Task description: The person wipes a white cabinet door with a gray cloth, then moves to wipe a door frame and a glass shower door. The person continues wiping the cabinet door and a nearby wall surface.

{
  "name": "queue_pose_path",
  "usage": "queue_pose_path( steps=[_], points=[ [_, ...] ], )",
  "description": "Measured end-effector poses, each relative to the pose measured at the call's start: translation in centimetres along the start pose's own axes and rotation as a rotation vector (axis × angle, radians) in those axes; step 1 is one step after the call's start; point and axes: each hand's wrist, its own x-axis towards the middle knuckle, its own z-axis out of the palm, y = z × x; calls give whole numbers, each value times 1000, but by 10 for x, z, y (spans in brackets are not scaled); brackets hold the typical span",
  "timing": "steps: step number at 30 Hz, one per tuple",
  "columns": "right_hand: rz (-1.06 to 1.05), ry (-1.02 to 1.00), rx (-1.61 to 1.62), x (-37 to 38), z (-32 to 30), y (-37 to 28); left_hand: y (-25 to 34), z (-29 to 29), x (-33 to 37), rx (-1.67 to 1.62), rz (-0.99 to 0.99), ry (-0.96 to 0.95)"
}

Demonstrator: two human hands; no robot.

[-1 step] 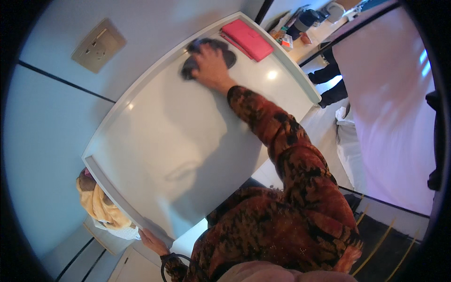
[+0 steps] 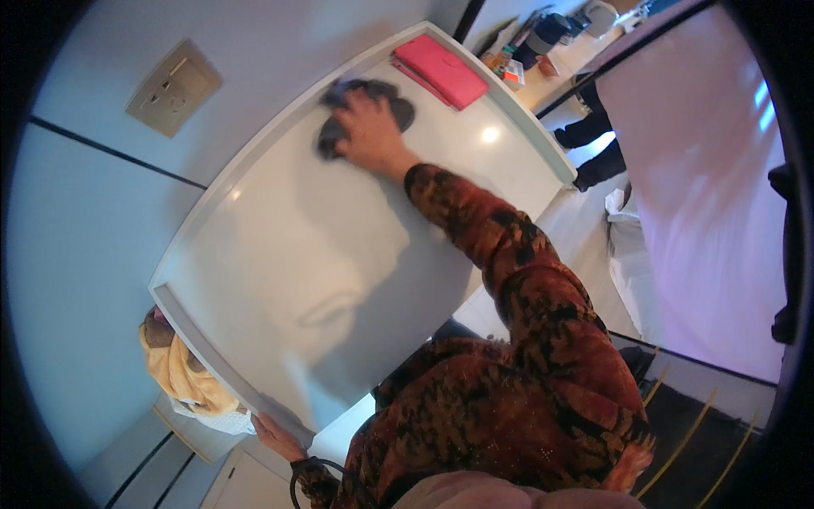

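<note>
My right hand [image 2: 373, 131] is pressed down on a dark, bunched cloth [image 2: 333, 140] at the far side of the white tabletop [image 2: 280, 246]. Its fingers are bent over the cloth, which is smeared by motion and sticks out around them. To the right of that hand, in the far corner, lies a pink wallet [image 2: 441, 72] with a strap along its side. My left hand [image 2: 278, 439] grips the raised rim at the table's near left corner; part of its fingers is hidden by the edge.
A raised rim [image 2: 246, 161] borders the tabletop. A beige wall socket [image 2: 174, 88] is at the upper left. Yellow fabric [image 2: 182, 373] lies below the table's left edge. A wooden shelf with a dark cup [image 2: 549, 34] and small items stands beyond, near a pale hanging curtain [image 2: 695, 170].
My right hand and the cloth have slid a little toward me and to the left across the tabletop. My left hand stays at the corner.
</note>
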Motion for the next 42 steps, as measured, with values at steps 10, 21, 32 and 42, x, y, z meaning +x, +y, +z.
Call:
queue_pose_path(
  steps=[10, 21, 32, 42],
  points=[
    [-432, -225, 391, -169, -55, -35, -1, 3, 7, -53, -67, -17],
    [281, 1, -118, -168, -78, 142, 23, 6, 3, -174, -115, -120],
    [-412, -325, 422, -240, -83, -85, -4, 8, 10, -278, -109, -104],
    [-1063, -770, 713, -218, -39, -269, -6, 0, 9, -50, 70, -236]
  ],
)
